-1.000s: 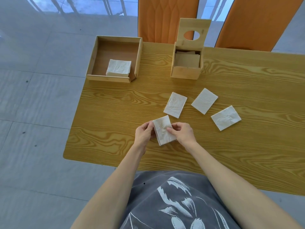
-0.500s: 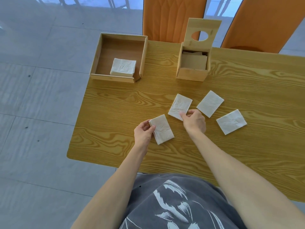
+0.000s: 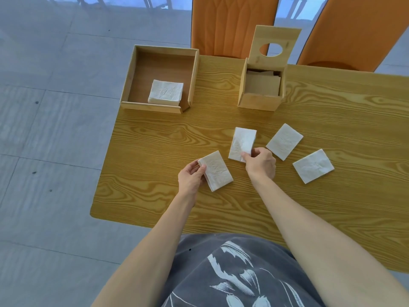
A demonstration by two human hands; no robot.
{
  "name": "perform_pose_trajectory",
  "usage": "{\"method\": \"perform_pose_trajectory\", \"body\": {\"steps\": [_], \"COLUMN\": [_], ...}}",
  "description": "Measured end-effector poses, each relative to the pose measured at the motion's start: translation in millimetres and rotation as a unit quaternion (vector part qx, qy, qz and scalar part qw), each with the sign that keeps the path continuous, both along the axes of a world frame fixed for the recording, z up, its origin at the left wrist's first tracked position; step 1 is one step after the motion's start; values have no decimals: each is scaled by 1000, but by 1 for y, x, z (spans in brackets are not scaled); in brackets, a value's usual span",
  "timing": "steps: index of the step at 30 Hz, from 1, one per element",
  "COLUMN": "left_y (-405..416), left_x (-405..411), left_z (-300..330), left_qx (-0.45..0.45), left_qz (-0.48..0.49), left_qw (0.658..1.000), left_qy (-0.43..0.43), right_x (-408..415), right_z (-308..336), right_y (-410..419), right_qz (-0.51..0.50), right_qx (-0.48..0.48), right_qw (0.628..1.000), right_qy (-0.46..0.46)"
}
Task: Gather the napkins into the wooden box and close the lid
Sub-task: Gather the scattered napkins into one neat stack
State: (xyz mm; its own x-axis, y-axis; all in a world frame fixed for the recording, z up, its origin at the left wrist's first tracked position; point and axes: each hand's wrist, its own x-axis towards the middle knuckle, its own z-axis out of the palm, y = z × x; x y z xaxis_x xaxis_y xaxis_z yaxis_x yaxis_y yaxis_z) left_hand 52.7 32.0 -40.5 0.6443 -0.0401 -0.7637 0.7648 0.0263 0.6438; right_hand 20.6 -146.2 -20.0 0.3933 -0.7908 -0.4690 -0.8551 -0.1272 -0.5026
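With the left hand (image 3: 192, 178) pinching one folded napkin (image 3: 215, 170) and the right hand (image 3: 261, 161) nipping another napkin (image 3: 242, 144) by its corner, that limp stack may fan apart before reaching the lidded wooden box (image 3: 261, 97) at twelve o'clock.

One head-worn view — looking forward and down, close over the table (image 3: 155, 138).

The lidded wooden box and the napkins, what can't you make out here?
Head view only:
- Lidded wooden box: depth and fill hidden by its front wall.
- Folded white napkin in left hand: sheet count unreadable.
- Orange chairs: cut off by top edge.
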Motion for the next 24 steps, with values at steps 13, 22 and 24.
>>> {"method": "perform_pose_trajectory", "body": {"steps": [13,22,24], "left_y": [-18,-25,-27], "left_x": [2,-4,-5], "left_z": [6,13,13], "left_qx": [-3,-30,-32], "left_qz": [-24,-27,-26], "left_qw": [1000,999,999], "left_qy": [3,9,10], "right_x": [-44,-49,-47], "right_z": [8,-8,-10], "right_y": [-16,1,2], "right_qz": [0,126,168], "right_qx": [289,227,157], "right_qw": [929,954,966], "right_qy": [-232,-149,-119]}}
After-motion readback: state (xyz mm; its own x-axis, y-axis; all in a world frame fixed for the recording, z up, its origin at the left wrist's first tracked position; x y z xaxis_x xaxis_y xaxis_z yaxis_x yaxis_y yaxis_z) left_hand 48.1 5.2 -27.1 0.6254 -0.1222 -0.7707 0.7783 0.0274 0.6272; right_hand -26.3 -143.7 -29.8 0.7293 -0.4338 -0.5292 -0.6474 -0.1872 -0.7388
